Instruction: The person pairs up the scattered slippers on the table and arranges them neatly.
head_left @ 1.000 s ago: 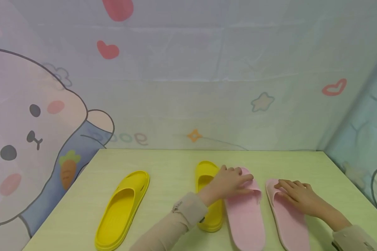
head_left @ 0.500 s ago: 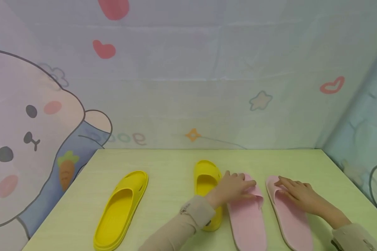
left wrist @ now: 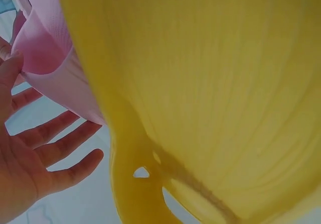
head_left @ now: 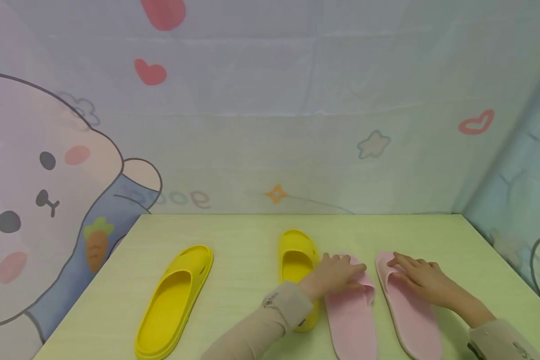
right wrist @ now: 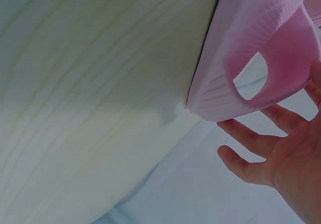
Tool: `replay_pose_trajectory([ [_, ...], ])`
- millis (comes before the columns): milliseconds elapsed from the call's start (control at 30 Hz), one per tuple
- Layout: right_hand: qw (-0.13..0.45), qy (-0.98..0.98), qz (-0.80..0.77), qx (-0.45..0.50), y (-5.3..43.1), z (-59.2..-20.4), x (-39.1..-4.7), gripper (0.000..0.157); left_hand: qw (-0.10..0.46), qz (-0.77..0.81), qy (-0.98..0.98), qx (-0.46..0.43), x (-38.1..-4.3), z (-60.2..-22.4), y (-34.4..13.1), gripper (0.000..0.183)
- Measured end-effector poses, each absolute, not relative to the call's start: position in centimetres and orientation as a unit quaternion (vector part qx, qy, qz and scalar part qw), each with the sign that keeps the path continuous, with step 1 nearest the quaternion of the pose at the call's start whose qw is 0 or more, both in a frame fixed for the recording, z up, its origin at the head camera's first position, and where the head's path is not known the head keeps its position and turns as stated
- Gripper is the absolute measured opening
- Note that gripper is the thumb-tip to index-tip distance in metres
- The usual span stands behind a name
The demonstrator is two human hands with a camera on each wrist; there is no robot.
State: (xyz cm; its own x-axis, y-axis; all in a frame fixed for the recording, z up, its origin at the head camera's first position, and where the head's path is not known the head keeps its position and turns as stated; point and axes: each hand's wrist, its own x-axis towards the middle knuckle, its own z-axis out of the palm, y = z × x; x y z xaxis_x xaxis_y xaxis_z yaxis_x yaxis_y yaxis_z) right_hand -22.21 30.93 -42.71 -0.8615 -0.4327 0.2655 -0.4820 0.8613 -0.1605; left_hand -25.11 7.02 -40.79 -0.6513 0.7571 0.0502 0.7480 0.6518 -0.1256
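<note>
Two pink slippers lie side by side on the right half of the table, toes pointing away from me. My left hand (head_left: pixel 335 274) grips the strap of the left pink slipper (head_left: pixel 353 325), its thumb at the strap's edge and the other fingers spread over the top. On the right pink slipper (head_left: pixel 414 325), my right hand (head_left: pixel 425 281) holds the strap the same way, thumb at the opening (right wrist: pixel 315 73). A yellow slipper (head_left: pixel 297 245) stands just left of the left pink one, partly covered by my left wrist and sleeve.
Another yellow slipper (head_left: pixel 166 305) lies apart on the left of the pale wooden table (head_left: pixel 238 260), toe angled to the right. A printed cloth backdrop (head_left: pixel 261 140) rises behind the table's far edge, and more cloth (head_left: pixel 522 210) hangs at the right.
The left pink slipper has slid toward me with my left hand. My right hand and the right pink slipper have shifted slightly left, closer to the other pink one. The yellow slippers have stayed put.
</note>
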Motion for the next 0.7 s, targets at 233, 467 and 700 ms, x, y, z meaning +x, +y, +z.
replay_pose_trajectory([
  [233, 0.095, -0.963, 0.110, 0.228, 31.1, -42.3, -21.9, 0.024, 0.043, 0.049, -0.904, -0.423, -24.6, -39.8, 6.4, 0.035],
  [467, 0.110, -0.962, 0.086, 0.235, 31.7, -42.0, -20.5, 0.030, 0.052, 0.077, -0.886, -0.455, -23.2, -38.5, 4.7, 0.021],
  [700, 0.146, -0.958, 0.074, 0.236, 32.3, -42.5, -18.9, 0.037, 0.059, 0.073, -0.859, -0.503, -21.5, -38.4, 3.1, 0.033],
])
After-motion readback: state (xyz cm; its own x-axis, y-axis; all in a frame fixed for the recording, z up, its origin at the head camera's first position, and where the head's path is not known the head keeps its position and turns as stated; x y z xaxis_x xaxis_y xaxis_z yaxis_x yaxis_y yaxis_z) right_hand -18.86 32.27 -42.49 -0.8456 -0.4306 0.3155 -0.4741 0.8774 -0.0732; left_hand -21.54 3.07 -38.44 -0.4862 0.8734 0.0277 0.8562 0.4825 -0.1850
